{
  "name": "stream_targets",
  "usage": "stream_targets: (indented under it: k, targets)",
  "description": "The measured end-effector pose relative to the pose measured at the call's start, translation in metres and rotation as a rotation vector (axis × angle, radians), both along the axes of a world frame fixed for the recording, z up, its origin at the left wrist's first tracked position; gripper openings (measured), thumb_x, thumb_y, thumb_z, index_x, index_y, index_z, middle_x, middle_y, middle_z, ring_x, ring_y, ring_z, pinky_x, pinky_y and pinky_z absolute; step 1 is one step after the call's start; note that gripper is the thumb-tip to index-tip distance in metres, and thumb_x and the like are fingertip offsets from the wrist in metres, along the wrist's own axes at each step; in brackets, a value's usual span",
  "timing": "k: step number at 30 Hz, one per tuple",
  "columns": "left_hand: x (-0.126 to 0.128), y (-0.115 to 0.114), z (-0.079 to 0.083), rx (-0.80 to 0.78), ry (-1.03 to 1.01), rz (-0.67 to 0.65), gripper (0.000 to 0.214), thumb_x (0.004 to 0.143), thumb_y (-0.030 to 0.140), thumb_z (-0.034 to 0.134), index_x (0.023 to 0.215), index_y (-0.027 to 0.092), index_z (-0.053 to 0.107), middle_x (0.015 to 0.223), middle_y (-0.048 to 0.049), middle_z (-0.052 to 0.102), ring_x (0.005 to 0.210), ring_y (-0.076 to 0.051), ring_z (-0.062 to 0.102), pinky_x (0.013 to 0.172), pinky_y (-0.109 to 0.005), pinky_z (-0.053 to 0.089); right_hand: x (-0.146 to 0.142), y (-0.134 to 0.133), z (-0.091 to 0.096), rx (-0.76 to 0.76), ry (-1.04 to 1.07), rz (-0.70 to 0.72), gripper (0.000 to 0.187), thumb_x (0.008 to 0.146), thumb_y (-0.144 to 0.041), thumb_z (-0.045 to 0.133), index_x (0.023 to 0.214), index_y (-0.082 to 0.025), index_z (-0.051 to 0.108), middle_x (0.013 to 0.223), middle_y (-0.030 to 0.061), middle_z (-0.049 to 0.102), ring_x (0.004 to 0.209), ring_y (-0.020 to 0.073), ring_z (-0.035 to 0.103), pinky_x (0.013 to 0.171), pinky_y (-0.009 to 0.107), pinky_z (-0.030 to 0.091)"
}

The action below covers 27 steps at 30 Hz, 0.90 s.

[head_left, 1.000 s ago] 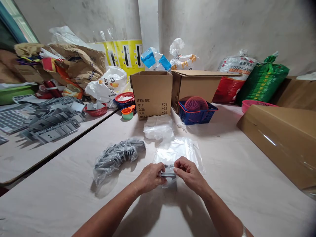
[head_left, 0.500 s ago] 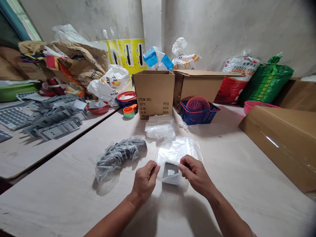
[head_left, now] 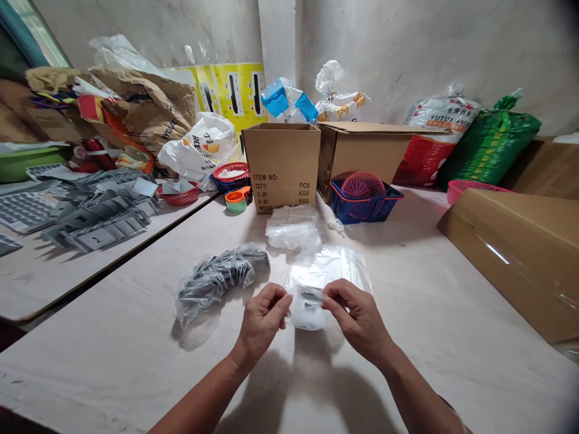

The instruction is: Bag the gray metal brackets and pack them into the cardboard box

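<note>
Between my two hands hangs a small clear plastic bag (head_left: 308, 318) with a flat grey piece (head_left: 310, 295) in its upper part, tilted so that it shows thin. My left hand (head_left: 266, 310) is closed, its thumb and forefinger pinched at the bag's left edge. At the right edge, my right hand (head_left: 350, 307) pinches the bag close to the grey piece. A stack of flat clear bags (head_left: 337, 263) lies on the table just beyond my hands. To the left rests a curved row of grey pieces (head_left: 221, 277) wrapped in clear plastic.
Beyond the bags stand an open carton (head_left: 283, 163) and a blue basket (head_left: 382, 208) with a red one in it. A long carton (head_left: 515, 259) lies at the right. Loose grey pieces (head_left: 104, 211) are heaped on the left table, across a gap.
The grey piece and bag have tipped, so the piece's broad face no longer shows. Both hands keep their pinch, nearly in the same place. The view has shifted slightly.
</note>
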<state>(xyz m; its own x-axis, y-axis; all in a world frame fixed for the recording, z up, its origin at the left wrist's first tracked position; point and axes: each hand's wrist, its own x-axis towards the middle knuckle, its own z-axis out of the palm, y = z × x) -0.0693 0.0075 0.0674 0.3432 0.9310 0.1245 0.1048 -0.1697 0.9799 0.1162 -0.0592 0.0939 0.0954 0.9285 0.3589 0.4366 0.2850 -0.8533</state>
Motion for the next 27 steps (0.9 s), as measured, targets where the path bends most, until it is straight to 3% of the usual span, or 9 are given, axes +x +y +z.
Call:
stream_targets:
  k: [2, 4, 8, 10, 12, 16, 21, 24, 27]
  targets:
    - [-0.001, -0.004, -0.004, -0.063, -0.021, -0.102, 0.023, 0.079, 0.039, 0.058, 0.075, 0.017, 0.052, 0.06, 0.0035, 0.052, 0.047, -0.008, 0.047, 0.046, -0.02, 0.038, 0.002, -0.002, 0.002, -0.055, 0.007, 0.082, 0.003, 0.082, -0.02, 0.053, 0.081, -0.021, 0.055, 0.076, 0.0005, 0.054, 0.066, 0.0129, 0.048, 0.061, 0.027, 0.041]
    - [-0.002, -0.008, -0.01, -0.055, -0.001, -0.213, 0.022, 0.076, 0.037, 0.062, 0.079, 0.016, 0.055, 0.064, 0.0031, 0.052, 0.053, -0.008, 0.047, 0.051, -0.021, 0.039, 0.003, -0.004, 0.004, -0.101, -0.028, 0.18, 0.009, 0.078, -0.015, 0.055, 0.084, -0.021, 0.054, 0.079, -0.0002, 0.054, 0.07, 0.0127, 0.049, 0.063, 0.026, 0.042]
    - [0.001, -0.011, -0.027, 0.161, 0.205, -0.345, 0.013, 0.073, 0.026, 0.062, 0.081, 0.016, 0.058, 0.066, 0.0023, 0.05, 0.059, -0.01, 0.043, 0.056, -0.022, 0.034, -0.005, -0.005, -0.003, -0.107, -0.242, 0.275, 0.018, 0.077, -0.005, 0.047, 0.082, -0.021, 0.055, 0.084, 0.0, 0.054, 0.074, 0.0121, 0.051, 0.064, 0.024, 0.041]
    - [0.004, -0.012, -0.035, 0.321, 0.322, -0.298, 0.006, 0.075, 0.02, 0.054, 0.076, 0.017, 0.059, 0.068, 0.0002, 0.051, 0.062, -0.011, 0.045, 0.058, -0.023, 0.034, -0.013, -0.004, -0.011, -0.073, -0.401, 0.259, 0.02, 0.083, -0.005, 0.044, 0.08, -0.02, 0.057, 0.083, 0.0006, 0.055, 0.072, 0.0115, 0.051, 0.063, 0.024, 0.041]
    - [0.007, -0.013, -0.04, 0.445, 0.408, -0.201, 0.013, 0.076, 0.015, 0.048, 0.069, 0.018, 0.059, 0.07, -0.0018, 0.049, 0.066, -0.013, 0.047, 0.061, -0.024, 0.036, -0.019, -0.005, -0.022, 0.012, -0.591, 0.186, 0.021, 0.087, -0.008, 0.043, 0.079, -0.02, 0.059, 0.08, 0.0016, 0.056, 0.071, 0.013, 0.05, 0.062, 0.026, 0.04]
    - [0.011, -0.018, -0.045, 0.526, 0.476, -0.061, 0.017, 0.077, 0.015, 0.045, 0.066, 0.018, 0.057, 0.076, -0.0035, 0.045, 0.073, -0.015, 0.047, 0.066, -0.026, 0.039, -0.022, -0.008, -0.04, 0.208, -0.861, -0.025, 0.017, 0.087, -0.012, 0.048, 0.089, -0.021, 0.062, 0.09, 0.0057, 0.057, 0.082, 0.0189, 0.048, 0.068, 0.032, 0.039]
    - [0.012, -0.021, -0.049, 0.492, 0.374, -0.123, 0.012, 0.081, 0.015, 0.042, 0.074, 0.018, 0.051, 0.078, -0.0038, 0.048, 0.074, -0.015, 0.047, 0.065, -0.027, 0.04, -0.017, -0.008, -0.059, 0.306, -0.898, -0.086, 0.017, 0.087, -0.011, 0.046, 0.087, -0.018, 0.062, 0.101, 0.0086, 0.055, 0.096, 0.0222, 0.047, 0.078, 0.038, 0.041]
    - [0.013, -0.019, -0.051, 0.418, 0.289, -0.082, 0.003, 0.079, 0.016, 0.046, 0.078, 0.019, 0.046, 0.074, -0.0008, 0.046, 0.068, -0.014, 0.046, 0.062, -0.026, 0.039, -0.018, -0.006, -0.067, 0.343, -0.851, -0.104, 0.017, 0.087, -0.009, 0.046, 0.084, -0.017, 0.061, 0.104, 0.0093, 0.054, 0.099, 0.0225, 0.045, 0.081, 0.038, 0.042]
    - [0.014, -0.016, -0.05, 0.331, 0.197, -0.064, 0.01, 0.077, 0.016, 0.048, 0.085, 0.019, 0.044, 0.081, -0.0004, 0.045, 0.067, -0.012, 0.045, 0.062, -0.026, 0.04, -0.018, -0.004, -0.07, 0.34, -0.82, -0.099, 0.015, 0.087, -0.009, 0.047, 0.084, -0.015, 0.06, 0.103, 0.0092, 0.054, 0.097, 0.0219, 0.046, 0.082, 0.038, 0.044]
